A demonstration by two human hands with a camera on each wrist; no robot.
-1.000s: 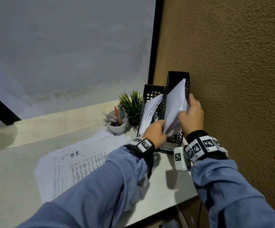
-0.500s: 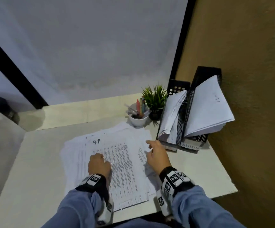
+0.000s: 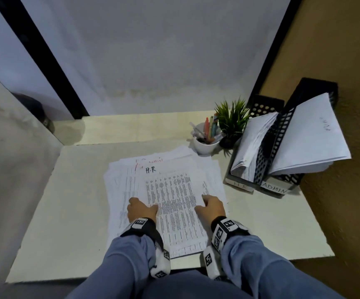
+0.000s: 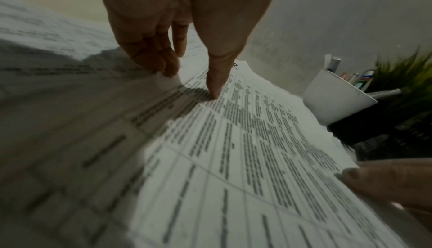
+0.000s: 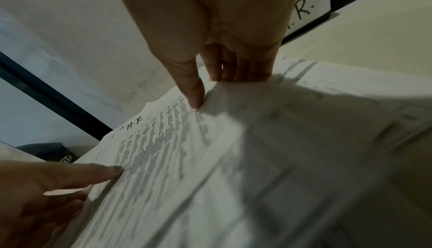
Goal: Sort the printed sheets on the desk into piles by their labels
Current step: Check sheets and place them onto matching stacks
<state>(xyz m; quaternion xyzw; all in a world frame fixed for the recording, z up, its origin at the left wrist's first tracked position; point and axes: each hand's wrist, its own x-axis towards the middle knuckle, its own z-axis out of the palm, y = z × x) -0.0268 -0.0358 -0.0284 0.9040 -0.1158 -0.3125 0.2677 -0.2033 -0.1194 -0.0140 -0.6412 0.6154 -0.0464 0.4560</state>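
Observation:
A loose pile of printed sheets [image 3: 123, 190] lies in the middle of the desk. Its top sheet [image 3: 174, 203] carries a handwritten "H.R" label [image 3: 150, 170]; a sheet beneath shows red writing. My left hand [image 3: 145, 207] pinches the top sheet's left edge, thumb on the print and fingers [image 4: 163, 63] curled under the edge. My right hand [image 3: 205, 203] pinches the right edge the same way, thumb [image 5: 194, 93] on top. Two black mesh file holders stand at the right, tagged H.R [image 3: 239, 184] and ADMIN [image 3: 274, 187], both with sheets in them.
A white cup of pens [image 3: 206, 143] and a small potted plant [image 3: 231, 124] stand behind the pile, left of the holders. A brown wall [image 3: 347, 61] runs close along the desk's right side. The desk's front edge [image 3: 67, 277] is near my arms.
Both hands left the papers in the ADMIN holder and came down to the pile. They now grip the top H.R sheet by its side edges.

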